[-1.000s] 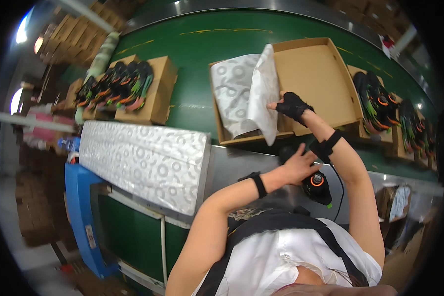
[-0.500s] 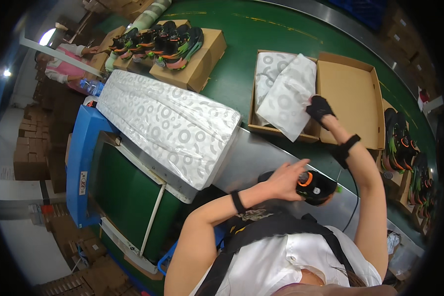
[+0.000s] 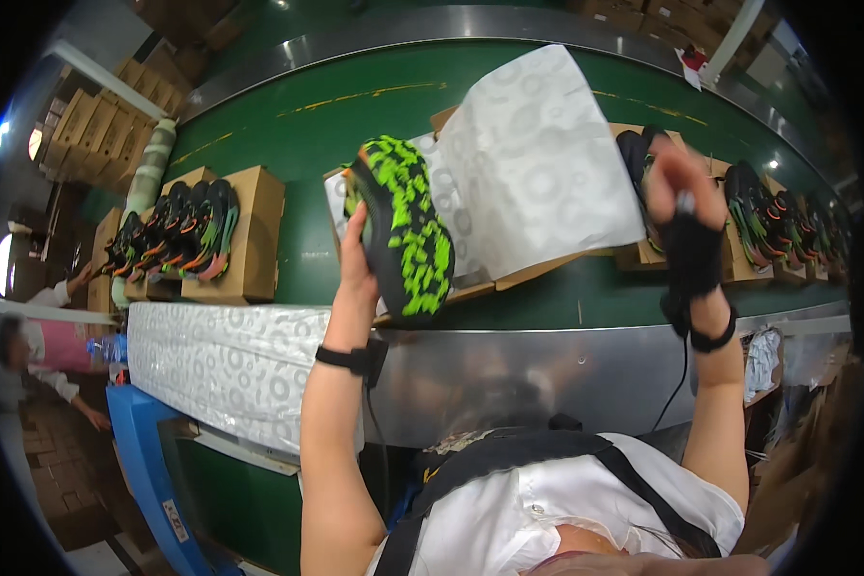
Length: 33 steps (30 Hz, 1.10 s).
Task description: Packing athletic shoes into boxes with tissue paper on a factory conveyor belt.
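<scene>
My left hand point(image 3: 355, 254) is closed round the side of a black sneaker point(image 3: 415, 230), holding it over the left part of the cardboard box. Its black sole with bright green lugs is turned up. A large sheet of patterned white tissue paper point(image 3: 547, 168) covers much of the open box point(image 3: 523, 276). On the right, my right hand point(image 3: 684, 197), in a black fingerless glove, is raised past the paper's edge. Motion smears its fingers. Close beside it a dark shoe point(image 3: 634, 154) shows in part, on a cardboard box point(image 3: 632, 254).
A wrapped stack of patterned paper point(image 3: 230, 370) lies at the left, next to a blue machine frame point(image 3: 154, 480). Shoes stand on boxes point(image 3: 259, 230) at the left of the green belt point(image 3: 307, 125) and at the right point(image 3: 758, 269). A metal ledge point(image 3: 518, 370) runs in front. Another person point(image 3: 53, 346) is at far left.
My left hand has lifted a sneaker from the metal ledge over the box, sole up. My right hand has moved right from the box. The tissue paper is now spread wide. The view has turned.
</scene>
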### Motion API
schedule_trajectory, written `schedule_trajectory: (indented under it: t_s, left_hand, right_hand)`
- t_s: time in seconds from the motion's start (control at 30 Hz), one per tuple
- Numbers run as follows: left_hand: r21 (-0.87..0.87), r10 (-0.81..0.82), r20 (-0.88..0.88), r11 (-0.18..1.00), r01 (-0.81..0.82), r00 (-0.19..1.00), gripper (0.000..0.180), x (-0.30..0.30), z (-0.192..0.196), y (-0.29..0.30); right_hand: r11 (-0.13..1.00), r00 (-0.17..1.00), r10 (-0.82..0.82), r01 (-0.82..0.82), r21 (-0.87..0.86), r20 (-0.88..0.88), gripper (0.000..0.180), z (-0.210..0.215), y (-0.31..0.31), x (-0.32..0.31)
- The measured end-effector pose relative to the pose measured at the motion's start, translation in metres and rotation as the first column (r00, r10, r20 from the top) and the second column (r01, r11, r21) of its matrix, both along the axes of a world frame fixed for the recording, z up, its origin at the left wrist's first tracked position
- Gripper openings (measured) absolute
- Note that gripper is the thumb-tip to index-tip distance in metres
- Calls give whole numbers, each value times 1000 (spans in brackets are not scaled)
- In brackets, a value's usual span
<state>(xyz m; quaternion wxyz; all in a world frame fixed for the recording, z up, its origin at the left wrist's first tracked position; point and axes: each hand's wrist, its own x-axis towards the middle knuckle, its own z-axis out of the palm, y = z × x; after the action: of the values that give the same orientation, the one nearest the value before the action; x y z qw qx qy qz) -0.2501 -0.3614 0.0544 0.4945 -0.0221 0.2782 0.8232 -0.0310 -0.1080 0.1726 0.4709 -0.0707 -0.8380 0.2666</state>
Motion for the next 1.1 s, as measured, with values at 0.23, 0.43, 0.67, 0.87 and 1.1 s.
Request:
schedule_trajectory:
  t_s: [0.23, 0.43, 0.67, 0.87, 1.1]
  left_hand:
    - [-386, -265, -313, 913, 133, 912, 45, -2, -54, 68]
    - [-613, -426, -535, 790, 12, 729, 46, -11, -49, 41]
    - [-709, -810, -586, 510, -487, 5, 47, 21, -63, 52]
    - [-747, -889, -443, 439, -498, -120, 49, 25, -76, 77]
    - [-785, -801, -598, 583, -212, 13, 51, 35, -69, 79]
  right_hand:
    - [569, 563, 683, -11, -822, 465, 47, -136, -40, 67]
    - [-287, 930, 368, 85, -954, -27, 36, -198, -48, 10]
    - [437, 982, 181, -32, -899, 53, 39, -172, -86, -14]
    - [510, 959, 150, 135, -849, 242, 41, -164, -87, 7]
    - [588, 939, 108, 203, -783, 325, 42, -170, -81, 20]
